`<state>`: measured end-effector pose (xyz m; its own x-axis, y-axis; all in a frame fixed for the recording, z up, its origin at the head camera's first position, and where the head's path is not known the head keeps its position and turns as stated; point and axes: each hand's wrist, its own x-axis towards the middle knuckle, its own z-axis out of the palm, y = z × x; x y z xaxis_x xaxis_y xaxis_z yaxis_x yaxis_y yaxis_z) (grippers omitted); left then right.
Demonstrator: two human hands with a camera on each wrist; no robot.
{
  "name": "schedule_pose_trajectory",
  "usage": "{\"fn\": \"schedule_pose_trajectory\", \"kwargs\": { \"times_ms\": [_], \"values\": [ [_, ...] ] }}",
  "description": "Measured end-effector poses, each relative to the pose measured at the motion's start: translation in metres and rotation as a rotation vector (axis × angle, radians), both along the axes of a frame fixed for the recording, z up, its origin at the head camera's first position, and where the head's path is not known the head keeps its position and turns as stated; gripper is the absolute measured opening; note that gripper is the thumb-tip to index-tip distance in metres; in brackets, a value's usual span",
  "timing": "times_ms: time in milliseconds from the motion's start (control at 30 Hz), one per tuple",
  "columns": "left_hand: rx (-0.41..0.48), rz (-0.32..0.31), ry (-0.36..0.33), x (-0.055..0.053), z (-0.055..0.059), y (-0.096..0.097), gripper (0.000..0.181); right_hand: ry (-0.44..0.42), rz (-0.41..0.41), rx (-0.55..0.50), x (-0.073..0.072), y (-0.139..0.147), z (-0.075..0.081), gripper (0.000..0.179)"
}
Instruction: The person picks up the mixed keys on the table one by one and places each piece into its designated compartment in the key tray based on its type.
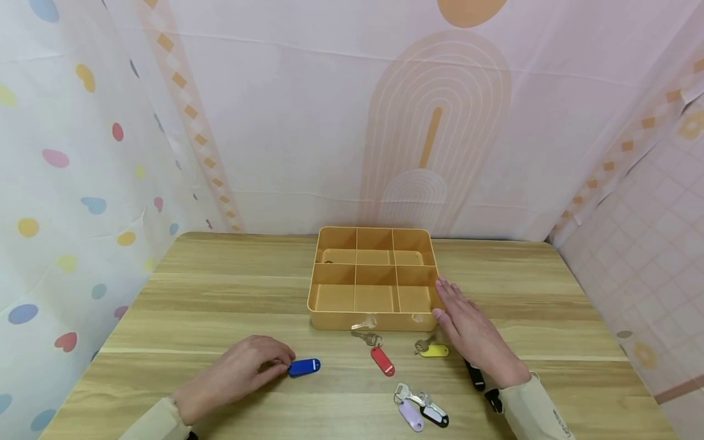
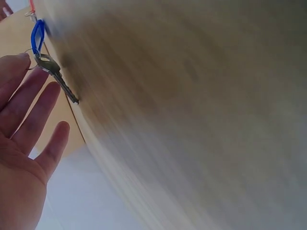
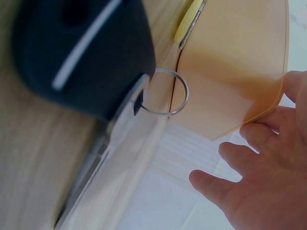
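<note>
My left hand pinches the ring end of a key with a blue tag on the table, left of the orange divided box. In the left wrist view, the key hangs from its ring beside the fingertips, and the other fingers are spread. My right hand rests against the box's right side, its fingers extended and its thumb at the front corner. Beneath the right wrist lies a black tag, partly hidden. Seen from the right wrist, that tag carries a key on a metal ring.
In front of the box lie keys with a red tag, a yellow tag, a lilac tag and a black-framed tag. A small dark item shows in the back-left compartment. Patterned curtains stand behind the wooden table.
</note>
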<state>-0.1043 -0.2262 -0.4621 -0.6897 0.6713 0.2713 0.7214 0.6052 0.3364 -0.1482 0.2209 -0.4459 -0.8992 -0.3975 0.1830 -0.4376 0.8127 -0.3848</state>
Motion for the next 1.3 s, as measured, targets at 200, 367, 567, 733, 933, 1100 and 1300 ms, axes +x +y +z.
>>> {"fn": "schedule_pose_trajectory", "kwargs": {
  "times_ms": [200,367,567,733,933,1100,1300],
  "values": [
    [0.073,0.038,-0.003,0.003,0.002,0.001,0.014,-0.002,0.000,-0.002,0.000,0.000,0.000,0.061],
    [0.117,0.054,-0.019,0.004,0.004,0.002,0.015,-0.010,-0.006,-0.004,0.001,0.000,0.000,0.061],
    [0.174,0.054,-0.069,0.004,0.010,0.006,0.017,-0.011,-0.009,-0.004,0.000,0.000,0.000,0.062],
    [0.211,0.046,-0.048,0.005,0.015,0.011,0.019,-0.008,-0.007,-0.006,0.000,0.000,0.000,0.062],
    [0.250,0.051,0.014,0.007,0.018,0.017,0.023,-0.010,-0.006,-0.006,0.000,0.000,0.000,0.062],
    [0.307,0.028,0.078,0.006,0.023,0.024,0.026,-0.013,-0.009,-0.006,0.000,0.000,0.000,0.062],
    [0.340,0.053,0.081,0.007,0.029,0.036,0.026,-0.009,-0.008,-0.008,0.000,0.000,-0.001,0.062]
  ]
}}
